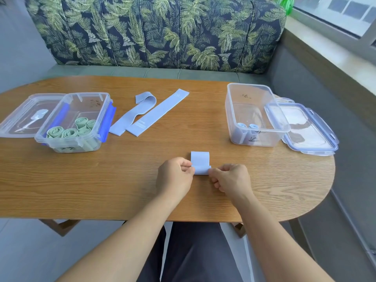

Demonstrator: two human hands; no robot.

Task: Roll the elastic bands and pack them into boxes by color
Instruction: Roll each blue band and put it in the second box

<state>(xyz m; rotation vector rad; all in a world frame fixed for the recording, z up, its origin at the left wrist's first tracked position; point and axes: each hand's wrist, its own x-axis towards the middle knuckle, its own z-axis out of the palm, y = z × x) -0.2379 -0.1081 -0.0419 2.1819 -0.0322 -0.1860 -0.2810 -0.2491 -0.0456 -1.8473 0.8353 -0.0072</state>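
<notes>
Rolling a pale blue elastic band (200, 162) on the table (97, 180) right in front of me, I am pinching its rolled part at both ends: my left hand (175, 177) is gripping the left end with its fingers (186, 164) curled onto it, and my right hand (231, 179) is gripping the right end the same way, fingers (219, 169) clamped on the fabric. The roll's long axis is running left to right between my two hands, and the short unrolled tail is lying flat on the table, pointing straight away from me. So, as I am judging it, the remaining turns are going forward, away from my body, and only a little is left to wind. The clear box (256, 89) holding two blue rolls (247, 126) is standing farther off and to the right, nearer my right hand, so that hand looks best placed to carry the finished roll over. Two more flat blue bands (140, 116) are waiting near the middle of the table, well apart from my hands. To the far left another clear box (104, 119) is holding green rolls (70, 131), with its lid (18, 117) beside it; the right box's lid (309, 129) is leaning against its right side.
</notes>
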